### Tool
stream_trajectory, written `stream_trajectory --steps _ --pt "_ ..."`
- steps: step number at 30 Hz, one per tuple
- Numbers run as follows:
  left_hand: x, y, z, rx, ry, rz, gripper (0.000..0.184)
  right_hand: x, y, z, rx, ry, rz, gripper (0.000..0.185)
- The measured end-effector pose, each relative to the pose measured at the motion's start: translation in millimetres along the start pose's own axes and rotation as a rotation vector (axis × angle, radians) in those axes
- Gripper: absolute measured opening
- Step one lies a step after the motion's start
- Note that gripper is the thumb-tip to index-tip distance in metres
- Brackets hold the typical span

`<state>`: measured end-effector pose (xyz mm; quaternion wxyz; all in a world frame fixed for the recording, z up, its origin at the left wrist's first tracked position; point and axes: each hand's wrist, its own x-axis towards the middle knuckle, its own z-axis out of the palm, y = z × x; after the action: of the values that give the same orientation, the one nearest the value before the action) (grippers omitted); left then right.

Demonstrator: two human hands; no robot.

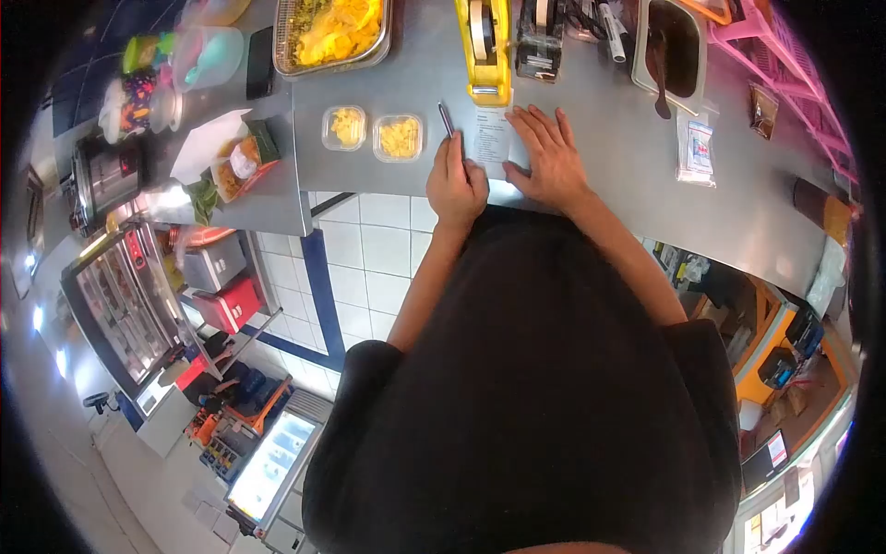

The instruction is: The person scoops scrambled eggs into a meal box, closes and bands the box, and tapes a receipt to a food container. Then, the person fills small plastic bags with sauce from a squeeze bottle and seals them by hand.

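Paper slip [491, 138] — print unreadably small; yellow dispenser [484, 72] — top cut off.

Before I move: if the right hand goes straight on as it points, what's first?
Right hand: probably the yellow tape dispenser, just past the fingertips; exact gap unclear.

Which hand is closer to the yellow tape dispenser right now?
Right. The right hand lies on the right edge of the paper, fingertips beside the tape dispenser; the left hand, holding a pen, sits farther back and left.
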<state>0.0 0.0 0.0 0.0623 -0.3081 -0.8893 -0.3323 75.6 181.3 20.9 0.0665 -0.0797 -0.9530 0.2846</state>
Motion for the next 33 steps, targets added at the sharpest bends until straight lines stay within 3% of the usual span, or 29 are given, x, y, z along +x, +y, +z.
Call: stream_trajectory --steps 5,33 --pt "2.1 5.2 -1.5 0.049 0.093 0.068 0.051 -2.2 -2.1 -2.4 0.002 -0.012 0.007 0.078" --pt "1.0 2.5 1.1 0.029 0.07 0.047 0.047 -0.6 0.2 -1.0 -0.002 0.014 -0.017 0.078"
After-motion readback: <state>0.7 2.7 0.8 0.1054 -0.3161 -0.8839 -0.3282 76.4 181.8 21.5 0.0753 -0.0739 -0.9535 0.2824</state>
